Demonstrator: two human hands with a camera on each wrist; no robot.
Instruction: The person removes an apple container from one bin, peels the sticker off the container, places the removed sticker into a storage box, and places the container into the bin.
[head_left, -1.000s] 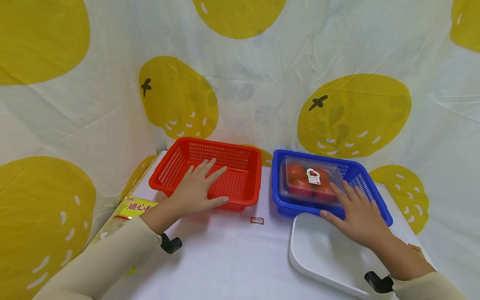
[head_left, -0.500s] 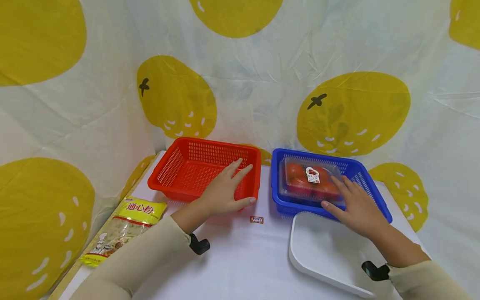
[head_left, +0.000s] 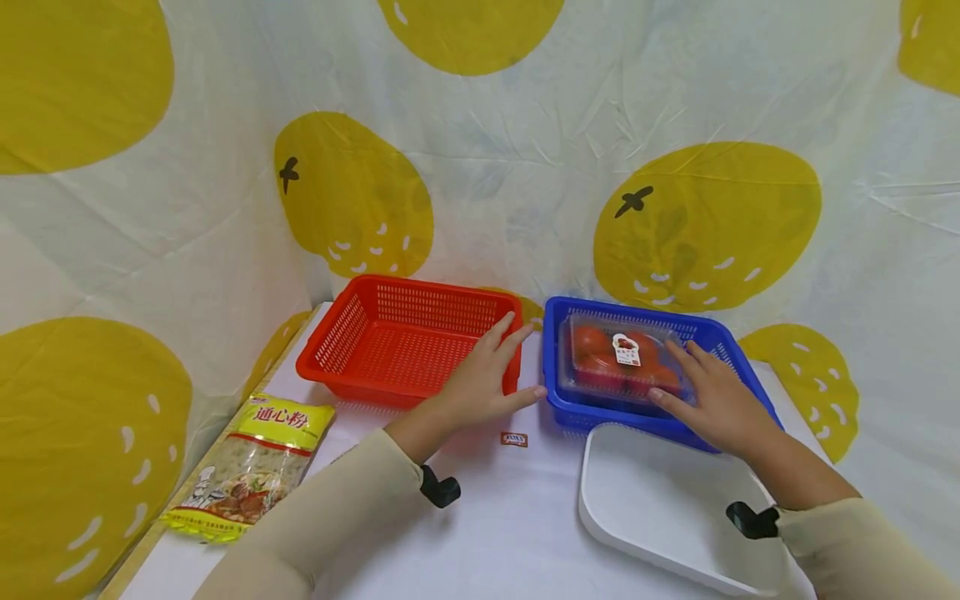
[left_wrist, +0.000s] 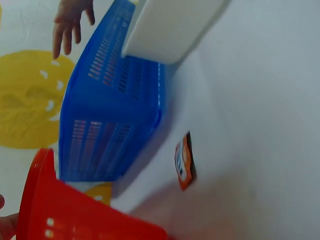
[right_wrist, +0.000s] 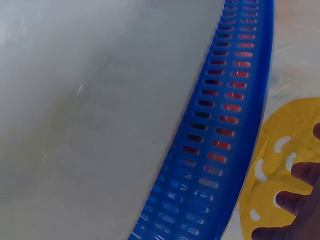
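Seemingly reaching stage: left hand (head_left: 480,383) spread, empty, by red basket (head_left: 401,346), mid-frame; right hand (head_left: 720,407) loosely spread, holding nothing, near tomato pack (head_left: 600,367) in blue basket (head_left: 552,367), right of centre. Next likely calls for fingers round pack.

On the white-covered table (head_left: 525,529) we see a red basket (head_left: 375,354), a blue basket (head_left: 600,412), a white tray (head_left: 667,500), a small orange packet (head_left: 514,439) and a yellow-ended bag (head_left: 258,467).

Your head view shows diffuse, even light, with soft shadow beside the left sleeve (head_left: 345,500) on the white tablecloth (head_left: 517,517). Your left wrist view blurs the red basket (left_wrist: 75,210); your right wrist view is dimmer.
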